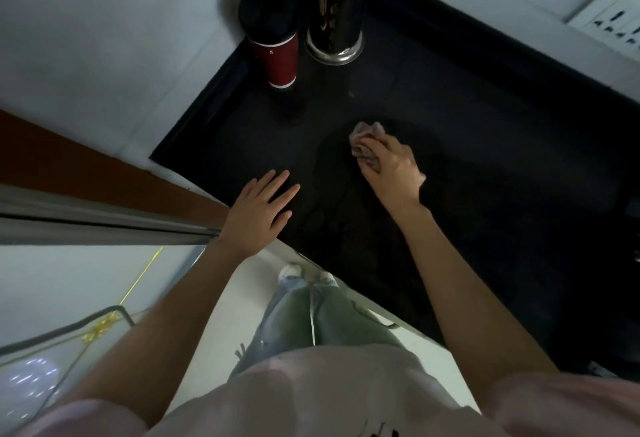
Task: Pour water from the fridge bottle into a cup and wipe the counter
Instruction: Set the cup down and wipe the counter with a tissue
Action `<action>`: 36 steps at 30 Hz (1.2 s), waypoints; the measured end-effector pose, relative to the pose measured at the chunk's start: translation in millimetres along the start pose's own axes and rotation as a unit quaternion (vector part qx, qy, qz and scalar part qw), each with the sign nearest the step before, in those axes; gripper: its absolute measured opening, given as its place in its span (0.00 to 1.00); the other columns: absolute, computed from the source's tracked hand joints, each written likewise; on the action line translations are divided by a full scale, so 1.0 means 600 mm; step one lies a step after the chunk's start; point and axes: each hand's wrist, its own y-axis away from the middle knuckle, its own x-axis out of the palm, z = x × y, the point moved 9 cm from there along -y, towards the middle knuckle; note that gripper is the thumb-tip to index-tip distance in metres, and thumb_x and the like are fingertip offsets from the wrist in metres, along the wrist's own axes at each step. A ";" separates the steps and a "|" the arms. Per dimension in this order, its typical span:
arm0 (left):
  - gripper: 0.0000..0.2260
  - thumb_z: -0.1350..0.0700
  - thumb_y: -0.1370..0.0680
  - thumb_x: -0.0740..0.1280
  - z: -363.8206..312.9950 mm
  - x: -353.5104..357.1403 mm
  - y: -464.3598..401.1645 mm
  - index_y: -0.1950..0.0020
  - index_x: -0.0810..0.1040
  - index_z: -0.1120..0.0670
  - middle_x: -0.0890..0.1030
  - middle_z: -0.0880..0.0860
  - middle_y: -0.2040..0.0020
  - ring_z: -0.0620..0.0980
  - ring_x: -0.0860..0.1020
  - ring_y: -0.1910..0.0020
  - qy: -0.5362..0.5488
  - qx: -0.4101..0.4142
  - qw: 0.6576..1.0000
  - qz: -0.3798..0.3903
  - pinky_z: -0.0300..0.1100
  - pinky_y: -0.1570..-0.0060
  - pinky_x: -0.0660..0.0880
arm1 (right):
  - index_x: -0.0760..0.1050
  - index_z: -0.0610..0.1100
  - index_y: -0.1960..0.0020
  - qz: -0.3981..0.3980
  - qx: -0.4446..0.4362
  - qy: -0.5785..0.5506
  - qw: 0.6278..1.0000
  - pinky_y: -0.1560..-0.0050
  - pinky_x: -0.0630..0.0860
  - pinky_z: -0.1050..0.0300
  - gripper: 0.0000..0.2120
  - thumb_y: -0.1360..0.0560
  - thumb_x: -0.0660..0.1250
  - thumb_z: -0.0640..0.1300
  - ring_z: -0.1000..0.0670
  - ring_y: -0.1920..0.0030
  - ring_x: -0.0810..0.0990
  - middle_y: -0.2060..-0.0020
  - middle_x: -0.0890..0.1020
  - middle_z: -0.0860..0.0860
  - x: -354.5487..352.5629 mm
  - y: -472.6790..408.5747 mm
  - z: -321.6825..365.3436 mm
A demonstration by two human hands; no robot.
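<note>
A dark red cup (280, 59) with a black lid stands at the back left corner of the black counter (485, 166). My right hand (391, 170) is closed around a crumpled greyish cloth (365, 140) and presses it on the counter's middle, where a wet sheen shows. My left hand (259, 211) lies flat with fingers spread on the counter near its front left edge, holding nothing. No bottle is in view.
A shiny metal holder (336, 21) full of pale sticks stands right of the cup. A wall socket (613, 21) is at the upper right. A metal rail (104, 225) and a glass surface (69, 298) lie to the left, below the counter.
</note>
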 end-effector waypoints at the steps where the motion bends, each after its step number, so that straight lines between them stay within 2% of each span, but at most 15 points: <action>1: 0.23 0.47 0.20 0.53 0.001 -0.001 0.000 0.27 0.68 0.51 0.66 0.55 0.25 0.58 0.62 0.25 -0.003 0.001 1.000 0.003 0.57 0.30 0.62 | 0.74 0.49 0.33 0.011 -0.016 0.000 1.000 0.44 0.75 0.42 0.21 0.26 0.70 0.44 0.41 0.39 0.73 0.35 0.74 0.48 0.010 -0.002 0.020; 5: 0.23 0.47 0.20 0.53 0.000 -0.004 0.000 0.27 0.68 0.51 0.66 0.56 0.25 0.58 0.63 0.26 -0.016 0.003 1.000 0.007 0.57 0.30 0.63 | 0.77 0.49 0.37 0.009 -0.092 0.004 0.996 0.50 0.74 0.50 0.22 0.30 0.73 0.42 0.42 0.44 0.76 0.39 0.77 0.49 0.036 0.064 0.087; 10: 0.23 0.47 0.20 0.53 0.000 -0.004 0.001 0.27 0.69 0.52 0.67 0.56 0.26 0.58 0.64 0.26 -0.017 0.002 1.000 0.001 0.56 0.31 0.63 | 0.79 0.48 0.40 0.026 -0.140 -0.025 0.990 0.51 0.79 0.49 0.22 0.34 0.74 0.40 0.44 0.45 0.77 0.40 0.78 0.49 0.058 0.214 0.080; 16: 0.23 0.47 0.20 0.53 -0.002 -0.004 0.001 0.26 0.68 0.53 0.66 0.58 0.26 0.60 0.64 0.27 -0.018 0.026 0.999 0.006 0.58 0.31 0.65 | 0.79 0.51 0.39 -0.093 0.000 -0.007 0.996 0.51 0.79 0.53 0.20 0.29 0.73 0.42 0.46 0.46 0.78 0.40 0.79 0.52 -0.012 0.241 -0.015; 19: 0.22 0.50 0.19 0.59 0.000 -0.002 0.000 0.25 0.65 0.53 0.64 0.58 0.24 0.60 0.61 0.25 -0.029 0.041 0.999 0.010 0.58 0.30 0.63 | 0.76 0.54 0.38 -0.091 0.069 0.008 0.993 0.56 0.79 0.46 0.18 0.28 0.69 0.49 0.45 0.46 0.76 0.39 0.77 0.54 -0.015 0.197 -0.015; 20: 0.23 0.51 0.19 0.60 0.000 -0.002 0.000 0.25 0.64 0.52 0.63 0.58 0.24 0.60 0.60 0.25 -0.031 0.047 0.998 0.012 0.57 0.29 0.63 | 0.76 0.54 0.37 -0.087 0.083 0.016 0.993 0.56 0.78 0.47 0.18 0.28 0.69 0.49 0.45 0.45 0.76 0.39 0.77 0.53 -0.008 0.185 -0.004; 22: 0.23 0.50 0.19 0.58 0.000 -0.003 0.000 0.24 0.62 0.52 0.62 0.57 0.23 0.59 0.59 0.24 -0.034 0.057 0.998 0.016 0.57 0.29 0.61 | 0.78 0.52 0.38 -0.084 0.085 0.031 0.992 0.58 0.70 0.55 0.19 0.29 0.72 0.46 0.44 0.45 0.77 0.39 0.78 0.52 0.008 0.172 0.035; 24: 0.23 0.49 0.18 0.57 -0.001 -0.004 -0.002 0.23 0.61 0.51 0.60 0.57 0.23 0.58 0.57 0.24 -0.036 0.063 0.997 0.020 0.56 0.28 0.60 | 0.79 0.50 0.41 -0.095 0.070 0.053 0.992 0.58 0.63 0.58 0.20 0.32 0.75 0.44 0.44 0.47 0.79 0.41 0.80 0.51 0.023 0.177 0.086; 27: 0.23 0.49 0.18 0.56 0.002 -0.007 -0.003 0.23 0.61 0.51 0.60 0.57 0.22 0.58 0.57 0.23 -0.034 0.077 0.996 0.017 0.55 0.28 0.59 | 0.81 0.50 0.42 -0.119 0.058 0.051 0.990 0.58 0.61 0.64 0.21 0.35 0.77 0.44 0.45 0.50 0.80 0.42 0.81 0.52 0.053 0.219 0.133; 29: 0.23 0.49 0.18 0.57 0.007 -0.011 0.001 0.23 0.62 0.52 0.60 0.57 0.23 0.58 0.58 0.24 -0.030 0.095 0.995 0.011 0.55 0.27 0.59 | 0.81 0.50 0.42 -0.122 0.053 0.039 0.990 0.59 0.65 0.65 0.20 0.33 0.76 0.44 0.46 0.49 0.80 0.41 0.80 0.53 0.071 0.260 0.142; 32: 0.23 0.50 0.18 0.58 0.029 -0.017 0.015 0.24 0.63 0.52 0.62 0.58 0.23 0.59 0.60 0.25 -0.034 0.117 0.993 0.001 0.57 0.28 0.59 | 0.79 0.53 0.39 -0.129 0.091 0.008 0.988 0.60 0.78 0.52 0.18 0.29 0.73 0.47 0.48 0.46 0.78 0.39 0.79 0.55 0.075 0.310 0.118; 33: 0.22 0.50 0.18 0.58 0.041 -0.020 0.021 0.24 0.63 0.53 0.62 0.58 0.24 0.60 0.60 0.25 -0.036 0.118 0.992 -0.002 0.58 0.28 0.60 | 0.78 0.54 0.39 -0.139 0.113 0.006 0.984 0.60 0.79 0.50 0.18 0.28 0.73 0.48 0.48 0.46 0.77 0.40 0.79 0.56 0.067 0.322 0.104; 36: 0.22 0.51 0.19 0.60 0.084 -0.030 0.039 0.25 0.65 0.53 0.64 0.59 0.25 0.61 0.62 0.26 -0.039 0.112 0.993 -0.012 0.59 0.29 0.60 | 0.79 0.53 0.39 -0.163 0.170 0.009 0.972 0.58 0.78 0.53 0.17 0.28 0.71 0.49 0.46 0.49 0.78 0.42 0.80 0.54 0.034 0.330 0.063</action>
